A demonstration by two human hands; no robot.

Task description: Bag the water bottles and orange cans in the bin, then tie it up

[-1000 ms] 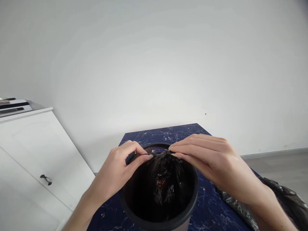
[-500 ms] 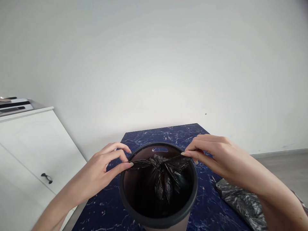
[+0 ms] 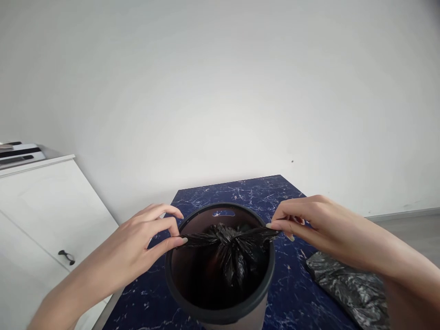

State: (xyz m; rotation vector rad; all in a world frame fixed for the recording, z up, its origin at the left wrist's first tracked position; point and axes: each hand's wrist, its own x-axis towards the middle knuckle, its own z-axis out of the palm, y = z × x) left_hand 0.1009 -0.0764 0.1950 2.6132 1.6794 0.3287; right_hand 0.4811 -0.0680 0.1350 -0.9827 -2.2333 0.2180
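Note:
A round black-rimmed bin (image 3: 178, 293) stands on a dark blue marbled table (image 3: 295, 293). Inside it sits a black plastic bag (image 3: 233, 256), knotted at the top. My left hand (image 3: 144, 243) pinches the bag's left tail at the bin's left rim. My right hand (image 3: 309, 220) pinches the right tail at the right rim. The two tails are stretched apart across the bin's mouth, with the knot between them.
A second crumpled black bag (image 3: 347, 288) lies on the table to the right of the bin. A white cabinet (image 3: 51, 215) with a dark handle stands at the left, with a flat device on top. A plain white wall is behind the table.
My hands were close together over the bin's middle one second ago. They have pulled apart to the rims, drawing the bag's tails outward and tightening the knot.

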